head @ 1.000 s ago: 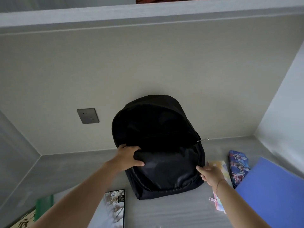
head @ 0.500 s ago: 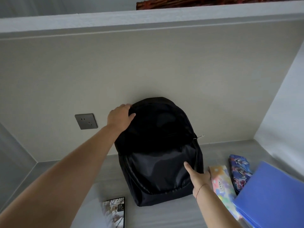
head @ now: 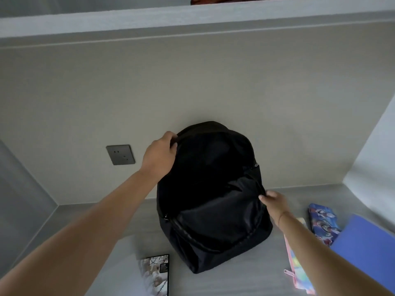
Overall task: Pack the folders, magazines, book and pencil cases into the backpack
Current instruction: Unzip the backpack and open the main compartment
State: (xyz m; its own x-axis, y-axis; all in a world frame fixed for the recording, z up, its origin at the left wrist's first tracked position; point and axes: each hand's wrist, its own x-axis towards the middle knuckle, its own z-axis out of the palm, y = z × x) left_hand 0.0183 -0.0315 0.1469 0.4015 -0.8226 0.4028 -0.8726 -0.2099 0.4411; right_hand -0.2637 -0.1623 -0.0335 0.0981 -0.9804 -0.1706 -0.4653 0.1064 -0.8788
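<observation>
1. Head view: a black backpack (head: 213, 201) stands upright on the grey worktop (head: 245, 283), with its back leaning against the beige wall (head: 213, 82). The main compartment gapes open at the top, and the inside is too dark to make out.
2. The left hand (head: 159, 155) reaches to the upper left rim of the opening. Its grip is curled over that rim, with the fingers hooked on the edge and the thumb towards the front.
3. The right hand (head: 274, 202) is at the backpack's right side, about halfway up. Its grip pinches the edge of the cloth by the zip track. The thumb lies on the front, and the other fingers are mostly hidden behind the fabric.
4. A small metal zip pull (head: 256, 165) shows on the right edge, above the right hand.
5. A magazine (head: 156, 274) lies flat on the worktop near the backpack's lower left corner. The bottom of the frame cuts it off.
6. A pastel pencil case (head: 296, 268) lies just beside the backpack's right side, largely covered by the right forearm. A pink zip tab shows at its near end.
7. A blue pencil case (head: 322, 223) printed with cartoon figures lies just to the right of the pastel one.
8. A blue folder (head: 367, 253) lies at the right edge of the view. Its corner meets the blue pencil case's near end, but whether it touches or overlaps it cannot be told.
9. A dark wall socket (head: 120, 154) sits on the wall to the left of the left hand.
10. A shelf (head: 192, 20) runs across the top of the view.
</observation>
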